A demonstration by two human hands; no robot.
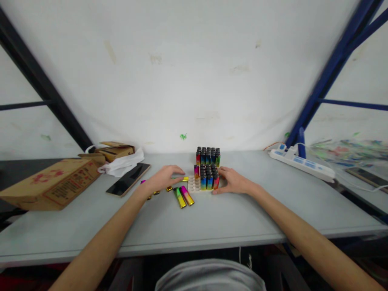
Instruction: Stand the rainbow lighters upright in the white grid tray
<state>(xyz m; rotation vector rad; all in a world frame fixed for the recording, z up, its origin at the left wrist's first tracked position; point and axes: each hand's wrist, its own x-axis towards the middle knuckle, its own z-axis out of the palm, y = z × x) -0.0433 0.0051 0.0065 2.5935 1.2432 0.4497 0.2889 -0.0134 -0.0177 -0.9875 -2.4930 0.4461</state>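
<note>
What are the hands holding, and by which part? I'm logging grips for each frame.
Left hand lies over loose lighters; whether it grips one cannot be told. Right hand rests against the right side of the lighter tray, steadying it rather than lifting.

Both bare forearms reach from the near corners of the view toward the far middle, converging as they go. The left hand (pixel 165 178) lies palm down and low, wrist nearly straight, its fingers stretched out to the right and loosely spread rather than curled into a fist. The right hand (pixel 233 181) sits a little apart to the right, also palm down, its fingers gently bent and pointing left, thumb on the near side, with nothing visibly clasped in it.
</note>
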